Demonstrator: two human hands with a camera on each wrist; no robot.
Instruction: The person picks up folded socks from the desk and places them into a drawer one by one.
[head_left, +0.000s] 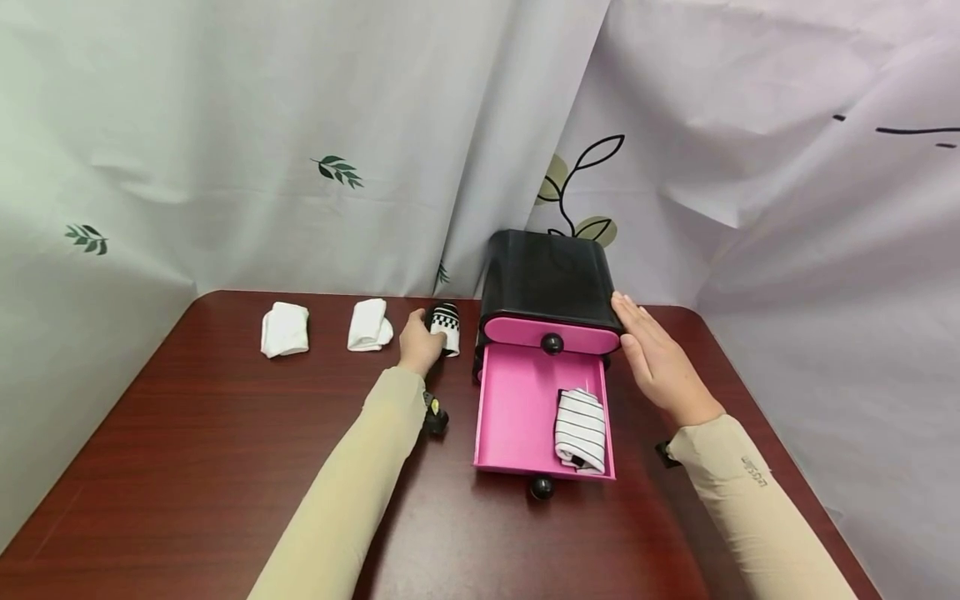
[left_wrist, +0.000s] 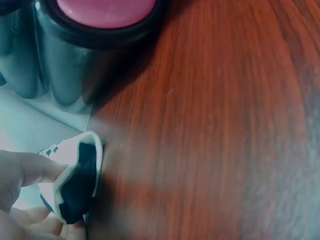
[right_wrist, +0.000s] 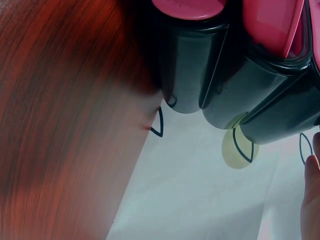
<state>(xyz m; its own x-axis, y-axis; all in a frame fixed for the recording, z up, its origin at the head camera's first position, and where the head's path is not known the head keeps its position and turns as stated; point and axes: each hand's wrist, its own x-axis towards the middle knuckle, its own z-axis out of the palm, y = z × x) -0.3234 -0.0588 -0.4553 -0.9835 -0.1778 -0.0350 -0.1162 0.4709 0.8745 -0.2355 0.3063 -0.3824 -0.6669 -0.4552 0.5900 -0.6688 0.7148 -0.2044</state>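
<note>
My left hand (head_left: 422,342) pinches a rolled black-and-white patterned sock (head_left: 446,327) near the table's back edge. In the left wrist view the thumb presses on the white cuff of that sock (left_wrist: 80,175), whose dark inside shows. With straight fingers, my right hand (head_left: 660,362) lies along the right side of a black drawer unit (head_left: 551,271) with pink drawer fronts. One pink drawer (head_left: 513,417) is pulled out below the top one. A folded white sock with dark stripes (head_left: 581,427) lies at its right side.
Two folded white socks, one at far left (head_left: 285,330) and another nearer (head_left: 368,325), lie left of my left hand on the dark red wooden table (head_left: 225,467). A pale curtain (head_left: 247,150) hangs behind the table. The open drawer's black knob (head_left: 542,487) juts toward me.
</note>
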